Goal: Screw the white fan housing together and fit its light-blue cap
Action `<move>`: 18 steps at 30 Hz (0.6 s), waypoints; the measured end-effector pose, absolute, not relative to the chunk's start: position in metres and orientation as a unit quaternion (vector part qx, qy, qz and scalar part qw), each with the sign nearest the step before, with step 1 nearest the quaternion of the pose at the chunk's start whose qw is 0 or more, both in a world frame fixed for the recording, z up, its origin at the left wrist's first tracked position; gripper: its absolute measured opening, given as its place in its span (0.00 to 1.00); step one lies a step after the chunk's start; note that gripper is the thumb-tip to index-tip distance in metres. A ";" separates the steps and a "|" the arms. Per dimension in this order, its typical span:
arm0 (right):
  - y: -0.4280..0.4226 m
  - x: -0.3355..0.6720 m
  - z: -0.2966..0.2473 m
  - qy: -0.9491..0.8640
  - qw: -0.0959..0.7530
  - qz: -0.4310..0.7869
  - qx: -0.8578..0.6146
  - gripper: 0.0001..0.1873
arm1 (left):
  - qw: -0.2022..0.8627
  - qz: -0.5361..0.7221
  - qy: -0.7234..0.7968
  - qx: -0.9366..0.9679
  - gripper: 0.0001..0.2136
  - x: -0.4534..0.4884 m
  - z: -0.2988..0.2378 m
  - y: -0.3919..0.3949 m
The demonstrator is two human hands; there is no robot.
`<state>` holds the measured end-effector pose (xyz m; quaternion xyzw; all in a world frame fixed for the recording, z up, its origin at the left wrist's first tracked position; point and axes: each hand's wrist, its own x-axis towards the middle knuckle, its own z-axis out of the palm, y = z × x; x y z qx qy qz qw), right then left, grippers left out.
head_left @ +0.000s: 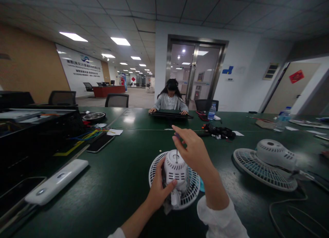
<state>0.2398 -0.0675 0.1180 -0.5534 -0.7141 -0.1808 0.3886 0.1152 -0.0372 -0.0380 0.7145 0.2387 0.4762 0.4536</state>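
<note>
From the head view, the left hand (160, 191) is clenching the white motor housing (175, 169) of a small fan, whose round grille (192, 193) is sitting low over the green bench (120, 186), just in front of the person. The right hand (192, 152) is pinching a thin screwdriver (176, 155), its shaft standing upright in the housing's top. A second fan (264, 166) is lying tilted nearby, and a co-worker (169, 101) is sitting across the bench.

Open-plan office, green worktable (123, 190), ceiling lights (73, 36)
</note>
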 end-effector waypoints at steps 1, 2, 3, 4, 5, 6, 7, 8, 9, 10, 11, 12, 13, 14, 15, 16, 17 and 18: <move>-0.068 0.240 0.118 -0.720 0.393 -0.173 -0.545 0.18 | 0.453 0.475 0.238 0.715 0.33 0.115 -0.038 -0.037; -0.067 0.241 0.118 -0.722 0.397 -0.171 -0.540 0.17 | 0.452 0.475 0.237 0.716 0.33 0.115 -0.038 -0.037; -0.067 0.241 0.117 -0.718 0.400 -0.178 -0.541 0.16 | 0.451 0.475 0.237 0.717 0.33 0.115 -0.037 -0.037; -0.066 0.241 0.117 -0.710 0.402 -0.191 -0.546 0.15 | 0.450 0.476 0.238 0.717 0.33 0.115 -0.037 -0.037; -0.066 0.240 0.117 -0.701 0.401 -0.205 -0.554 0.14 | 0.450 0.476 0.239 0.717 0.33 0.114 -0.037 -0.038; -0.066 0.240 0.117 -0.694 0.399 -0.213 -0.560 0.14 | 0.451 0.476 0.240 0.716 0.33 0.114 -0.037 -0.038; -0.067 0.240 0.117 -0.693 0.397 -0.212 -0.563 0.14 | 0.453 0.475 0.240 0.715 0.34 0.114 -0.036 -0.038; -0.067 0.239 0.118 -0.698 0.396 -0.200 -0.562 0.15 | 0.454 0.474 0.240 0.716 0.34 0.114 -0.036 -0.038; -0.069 0.240 0.119 -0.706 0.399 -0.182 -0.557 0.16 | 0.455 0.472 0.239 0.716 0.33 0.114 -0.036 -0.038; -0.070 0.240 0.120 -0.714 0.402 -0.162 -0.549 0.18 | 0.455 0.471 0.238 0.717 0.33 0.113 -0.035 -0.038; -0.071 0.240 0.121 -0.721 0.406 -0.146 -0.543 0.19 | 0.456 0.470 0.236 0.718 0.33 0.113 -0.034 -0.039; -0.072 0.241 0.122 -0.724 0.407 -0.138 -0.539 0.19 | 0.456 0.470 0.236 0.718 0.33 0.113 -0.034 -0.039; -0.073 0.242 0.122 -0.724 0.407 -0.140 -0.539 0.19 | 0.457 0.470 0.236 0.717 0.33 0.113 -0.034 -0.039; -0.073 0.242 0.122 -0.719 0.405 -0.151 -0.544 0.17 | 0.458 0.471 0.236 0.716 0.33 0.113 -0.034 -0.039; -0.072 0.242 0.121 -0.711 0.401 -0.169 -0.552 0.16 | 0.457 0.471 0.236 0.717 0.33 0.112 -0.034 -0.038; -0.071 0.242 0.120 -0.702 0.396 -0.187 -0.562 0.14 | 0.455 0.472 0.235 0.718 0.33 0.112 -0.034 -0.038; -0.070 0.242 0.119 -0.692 0.390 -0.201 -0.573 0.13 | 0.453 0.472 0.234 0.719 0.32 0.112 -0.035 -0.038; -0.069 0.242 0.118 -0.685 0.385 -0.207 -0.583 0.13 | 0.451 0.473 0.231 0.720 0.32 0.113 -0.035 -0.038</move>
